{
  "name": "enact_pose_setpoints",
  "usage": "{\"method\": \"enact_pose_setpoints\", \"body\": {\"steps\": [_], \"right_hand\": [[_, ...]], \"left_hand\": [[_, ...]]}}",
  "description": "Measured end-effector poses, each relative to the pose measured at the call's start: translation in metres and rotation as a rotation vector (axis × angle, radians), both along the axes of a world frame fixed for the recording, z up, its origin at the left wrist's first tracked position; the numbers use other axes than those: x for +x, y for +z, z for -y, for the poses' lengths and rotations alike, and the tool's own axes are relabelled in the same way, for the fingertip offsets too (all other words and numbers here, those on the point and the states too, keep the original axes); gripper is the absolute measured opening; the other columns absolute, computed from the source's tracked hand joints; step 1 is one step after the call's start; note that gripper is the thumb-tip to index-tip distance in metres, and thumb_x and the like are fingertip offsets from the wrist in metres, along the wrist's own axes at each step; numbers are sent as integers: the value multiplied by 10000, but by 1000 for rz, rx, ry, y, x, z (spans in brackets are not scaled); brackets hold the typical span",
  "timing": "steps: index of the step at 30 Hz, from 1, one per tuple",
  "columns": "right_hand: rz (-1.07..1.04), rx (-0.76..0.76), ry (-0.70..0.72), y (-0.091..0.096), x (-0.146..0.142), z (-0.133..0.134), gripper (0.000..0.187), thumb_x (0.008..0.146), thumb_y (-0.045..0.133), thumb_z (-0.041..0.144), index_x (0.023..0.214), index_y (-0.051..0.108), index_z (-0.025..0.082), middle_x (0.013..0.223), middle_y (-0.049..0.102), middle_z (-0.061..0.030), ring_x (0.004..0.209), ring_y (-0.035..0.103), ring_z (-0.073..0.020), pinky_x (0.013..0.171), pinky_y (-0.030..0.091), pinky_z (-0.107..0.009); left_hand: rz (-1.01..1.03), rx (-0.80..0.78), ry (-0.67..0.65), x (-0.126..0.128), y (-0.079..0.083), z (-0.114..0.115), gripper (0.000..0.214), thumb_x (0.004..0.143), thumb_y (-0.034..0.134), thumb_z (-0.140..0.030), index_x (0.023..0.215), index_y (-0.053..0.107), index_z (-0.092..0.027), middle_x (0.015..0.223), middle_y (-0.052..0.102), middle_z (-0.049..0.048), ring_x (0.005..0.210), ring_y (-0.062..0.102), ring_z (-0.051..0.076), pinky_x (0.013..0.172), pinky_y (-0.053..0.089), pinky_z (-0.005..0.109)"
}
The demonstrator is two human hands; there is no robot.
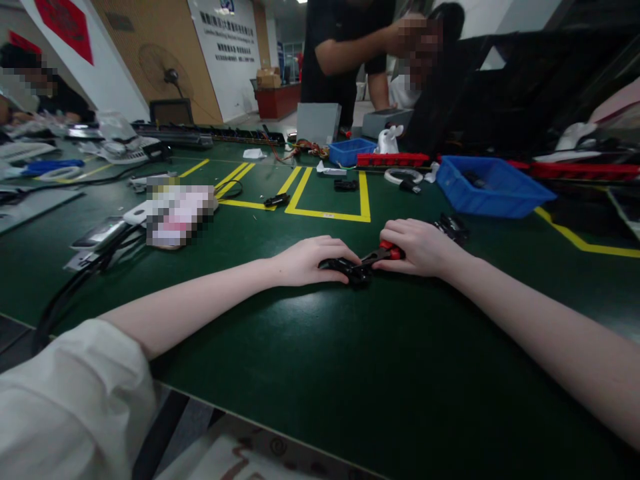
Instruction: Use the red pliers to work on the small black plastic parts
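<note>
My left hand (pixel 320 259) is closed around a small black plastic part (pixel 345 268) just above the green table. Pliers with red handles (pixel 393 251) are gripped in my right hand (pixel 413 247). Their dark jaws point left and meet the right end of the black part; whether they pinch it I cannot tell. Behind my right wrist lies another cluster of black parts (pixel 453 228), partly hidden by the hand.
Beyond my hands, black parts (pixel 346 185) lie near yellow tape lines (pixel 327 216). A blue bin (pixel 493 190) stands at the right, a smaller blue tray (pixel 351 152) farther back. Cables and a phone-like object (pixel 183 217) are at the left. A person (pixel 350 53) stands across the table.
</note>
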State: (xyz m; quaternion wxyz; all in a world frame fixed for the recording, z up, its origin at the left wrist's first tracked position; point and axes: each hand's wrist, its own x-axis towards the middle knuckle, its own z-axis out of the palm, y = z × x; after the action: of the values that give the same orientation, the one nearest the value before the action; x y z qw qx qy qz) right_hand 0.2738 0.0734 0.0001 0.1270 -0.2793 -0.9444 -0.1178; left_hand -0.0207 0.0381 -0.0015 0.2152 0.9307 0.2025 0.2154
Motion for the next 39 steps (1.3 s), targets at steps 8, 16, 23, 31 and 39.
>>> {"method": "enact_pose_setpoints", "body": {"steps": [8,16,23,31,39], "right_hand": [[-22,-12,-47,1,-2,0,534,972,448,704,821,598,214,802,635,-103,726,540,-232,675,374,-359],[-12,-47,-108,1,-4,1,552,971,431,725,828,595,217,795,638,-99,725,555,-237,671,387,-362],[-7,-63,-117,1,-4,1,538,976,433,708,825,590,215,805,641,-98,715,553,-228,665,386,-361],[22,-26,-141,-1,-4,0,551,978,419,713,841,600,211,798,641,-98,737,567,-239,676,389,-362],[20,-39,-134,1,-5,1,542,980,431,697,838,615,207,790,653,-100,715,561,-231,665,391,-357]], "left_hand": [[60,90,10,2,0,3,301,938,643,-245,1229,648,-169,1318,690,135,1266,627,278,1130,440,478],[41,162,209,1,-3,0,367,867,515,-121,1204,647,-177,1338,659,133,1300,596,277,1124,452,493],[-27,97,299,3,1,4,287,1022,485,-334,1211,641,-183,1264,681,104,1173,657,253,989,519,438],[-172,155,359,8,2,11,663,899,683,-633,1358,565,-169,1345,663,128,1227,621,323,1026,459,487],[-163,133,328,6,1,8,655,911,684,-622,1369,567,-168,1322,676,118,1194,625,300,1015,459,447]]}}
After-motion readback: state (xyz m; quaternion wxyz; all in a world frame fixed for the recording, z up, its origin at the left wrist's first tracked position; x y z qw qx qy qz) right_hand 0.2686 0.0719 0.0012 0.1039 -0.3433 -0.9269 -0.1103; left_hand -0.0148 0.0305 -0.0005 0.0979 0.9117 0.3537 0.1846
